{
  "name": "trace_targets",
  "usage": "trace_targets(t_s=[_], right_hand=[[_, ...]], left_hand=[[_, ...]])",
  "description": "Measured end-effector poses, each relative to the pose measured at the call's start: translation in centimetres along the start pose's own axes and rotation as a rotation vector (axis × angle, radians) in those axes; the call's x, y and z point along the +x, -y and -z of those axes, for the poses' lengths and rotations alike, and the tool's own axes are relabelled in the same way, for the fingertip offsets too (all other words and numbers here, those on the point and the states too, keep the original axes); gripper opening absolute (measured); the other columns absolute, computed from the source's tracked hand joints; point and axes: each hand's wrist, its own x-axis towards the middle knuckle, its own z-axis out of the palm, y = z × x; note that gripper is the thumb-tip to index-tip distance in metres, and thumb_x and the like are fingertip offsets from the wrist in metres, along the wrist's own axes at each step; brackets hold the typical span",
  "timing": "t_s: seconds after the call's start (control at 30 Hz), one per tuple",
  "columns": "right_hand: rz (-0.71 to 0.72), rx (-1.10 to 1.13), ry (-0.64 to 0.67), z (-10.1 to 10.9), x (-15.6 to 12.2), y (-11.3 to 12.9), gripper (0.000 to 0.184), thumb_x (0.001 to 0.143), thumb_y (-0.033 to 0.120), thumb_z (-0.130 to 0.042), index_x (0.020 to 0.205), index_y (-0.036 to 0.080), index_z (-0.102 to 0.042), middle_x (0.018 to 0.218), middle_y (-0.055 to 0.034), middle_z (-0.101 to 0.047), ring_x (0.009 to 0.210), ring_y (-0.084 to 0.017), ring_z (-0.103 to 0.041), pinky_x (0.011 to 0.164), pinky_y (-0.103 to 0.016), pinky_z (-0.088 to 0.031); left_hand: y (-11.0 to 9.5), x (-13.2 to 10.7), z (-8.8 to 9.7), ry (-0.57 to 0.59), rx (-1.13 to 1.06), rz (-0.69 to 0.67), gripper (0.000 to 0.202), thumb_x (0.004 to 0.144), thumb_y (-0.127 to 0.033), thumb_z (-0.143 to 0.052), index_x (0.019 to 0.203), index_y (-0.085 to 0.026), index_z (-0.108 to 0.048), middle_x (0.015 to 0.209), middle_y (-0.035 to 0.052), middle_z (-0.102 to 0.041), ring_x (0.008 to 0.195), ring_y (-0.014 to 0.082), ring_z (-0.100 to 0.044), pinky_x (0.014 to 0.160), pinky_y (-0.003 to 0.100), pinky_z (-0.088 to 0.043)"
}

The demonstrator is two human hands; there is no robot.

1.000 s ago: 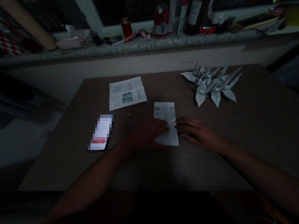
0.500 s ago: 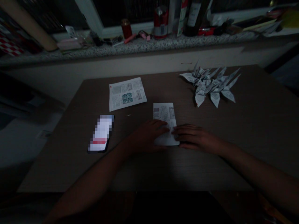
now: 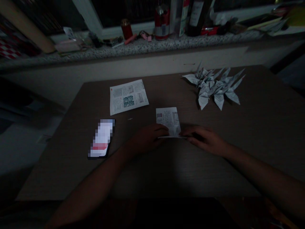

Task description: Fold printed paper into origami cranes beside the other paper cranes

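A small printed sheet of paper [image 3: 168,119] lies on the table in front of me, its near edge lifted off the wood. My left hand [image 3: 153,135] grips that edge at the left, fingers on the printed face, thumb mostly hidden. At the near right corner, my right hand [image 3: 203,139] pinches the paper between thumb and fingers. Beyond it to the left lies a larger printed sheet [image 3: 137,97]. Several folded paper cranes [image 3: 214,87] sit clustered at the back right.
A phone [image 3: 102,136] with a lit, blurred screen rests left of my left hand. Behind the brown table [image 3: 152,171] runs a speckled stone windowsill [image 3: 143,47], holding a red can [image 3: 162,24], a dark bottle [image 3: 195,17], a small jar [image 3: 126,29] and other clutter.
The small sheet's near edge has come up off the table. Both hands have gone from lying with fingers stretched over the paper to gripping its near edge.
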Motion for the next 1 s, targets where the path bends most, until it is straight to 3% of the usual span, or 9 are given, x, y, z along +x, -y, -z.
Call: trace_targets(t_s=[0.13,0.4,0.6,0.7,0.83,1.0], right_hand=[[0.046,-0.075,0.004,0.1,0.4,-0.5,0.043,0.094,0.04,-0.073,0.133,0.025,-0.063,0.131,-0.0117,-0.07,0.126,-0.03,-0.062,0.105,-0.049,-0.053],[0.021,-0.166,-0.064,-0.9,0.9,-0.8,0.015,0.098,0.029,-0.065,0.11,0.024,-0.072,0.112,-0.011,-0.072,0.111,-0.029,-0.065,0.095,-0.049,-0.056],[-0.017,-0.169,-0.132,-1.6,1.2,-1.2,0.01,0.099,0.03,-0.064,0.103,0.024,-0.071,0.111,-0.0105,-0.071,0.109,-0.029,-0.066,0.093,-0.048,-0.056],[-0.024,-0.164,-0.152,-1.8,1.5,-1.2,0.009,0.1,0.029,-0.064,0.098,0.023,-0.071,0.107,-0.0101,-0.07,0.103,-0.027,-0.067,0.09,-0.046,-0.056],[-0.042,-0.149,-0.164,-1.9,1.7,-1.2,0.012,0.1,0.028,-0.063,0.091,0.022,-0.068,0.103,-0.0092,-0.067,0.1,-0.026,-0.066,0.088,-0.045,-0.055],[-0.06,-0.126,-0.177,-1.9,1.9,-1.0,0.011,0.098,0.028,-0.064,0.088,0.023,-0.066,0.102,-0.0084,-0.067,0.099,-0.026,-0.066,0.088,-0.044,-0.054]], left_hand=[[-0.1,0.1,-0.2,-0.041,-0.026,0.076,0.024,0.104,-0.024,-0.054,0.123,-0.021,-0.068,0.123,0.0072,-0.072,0.114,0.0223,-0.068,0.099,0.037,-0.054],[-0.8,0.4,-0.4,-0.113,-0.165,0.295,0.03,0.104,-0.042,-0.054,0.118,-0.021,-0.07,0.112,0.0065,-0.077,0.097,0.0221,-0.074,0.085,0.035,-0.06],[-0.6,0.9,-0.7,-0.147,-0.219,0.357,0.034,0.103,-0.046,-0.052,0.116,-0.019,-0.069,0.108,0.0068,-0.076,0.093,0.0215,-0.073,0.082,0.034,-0.06],[-0.5,1.1,-0.9,-0.201,-0.168,0.402,0.034,0.101,-0.043,-0.056,0.123,-0.019,-0.066,0.114,0.0081,-0.073,0.098,0.0237,-0.071,0.088,0.038,-0.059],[-0.3,1.2,-1.0,-0.276,-0.042,0.353,0.037,0.099,-0.035,-0.061,0.132,-0.018,-0.059,0.134,0.0115,-0.062,0.124,0.0267,-0.061,0.109,0.044,-0.052],[0.4,1.3,-1.0,-0.297,0.096,0.298,0.061,0.095,-0.035,-0.068,0.149,-0.021,-0.043,0.151,0.0134,-0.048,0.144,0.0295,-0.044,0.121,0.05,-0.04]])
